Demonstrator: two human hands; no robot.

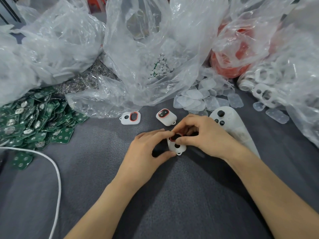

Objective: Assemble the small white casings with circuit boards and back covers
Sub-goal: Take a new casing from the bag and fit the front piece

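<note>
grey cloth [86,187], left hand [146,149] and right hand [203,133] fingers tight around white casing [182,148], lengthwise away, loop nearest

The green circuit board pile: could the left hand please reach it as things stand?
Probably yes: bare grey cloth lies between the left hand and the green circuit board pile, though that hand grips a small white casing.

The near tabletop is covered in grey cloth [86,195], matt with a fine weave. The far bags [72,40] are thin clear plastic, glossy and crinkled. On the left, green circuit boards [34,118] carry shiny metal discs. The casing [172,148] in the middle is smooth matt white plastic with a red rim. To the right, the covers [195,94] are frosted translucent plastic. The near-left cable [60,187] looks smooth and white.
</note>
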